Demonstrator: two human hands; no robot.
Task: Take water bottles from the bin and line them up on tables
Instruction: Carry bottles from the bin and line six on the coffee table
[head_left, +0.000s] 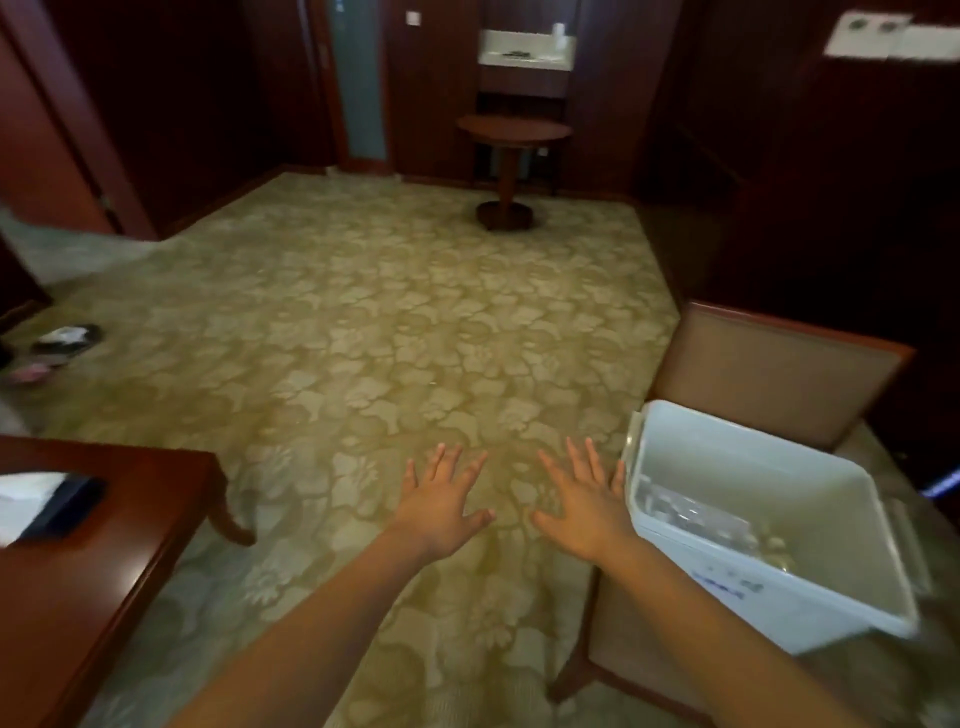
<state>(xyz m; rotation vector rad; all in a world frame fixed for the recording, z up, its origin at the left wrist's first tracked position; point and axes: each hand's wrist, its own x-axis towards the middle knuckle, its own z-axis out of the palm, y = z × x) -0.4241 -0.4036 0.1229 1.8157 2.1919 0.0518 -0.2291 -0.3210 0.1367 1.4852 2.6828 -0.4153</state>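
Bottles (691, 512) in the bin (640, 457): clear, smeared, count cannot be told. Blue print (724, 590) on the bin's front wall is unreadable. The chair (769, 374) seat is mostly hidden under the bin. Table (78, 597), lower left, is cut by the left and bottom edges. The dark object (67, 506) and white item (26, 493) on it are blurred, the white one cut at the left edge. Footwear (65, 340), mid left, is blurred. White notices (883, 34), upper right, are illegible. Items on the counter (524, 47), top centre, are too small to tell.
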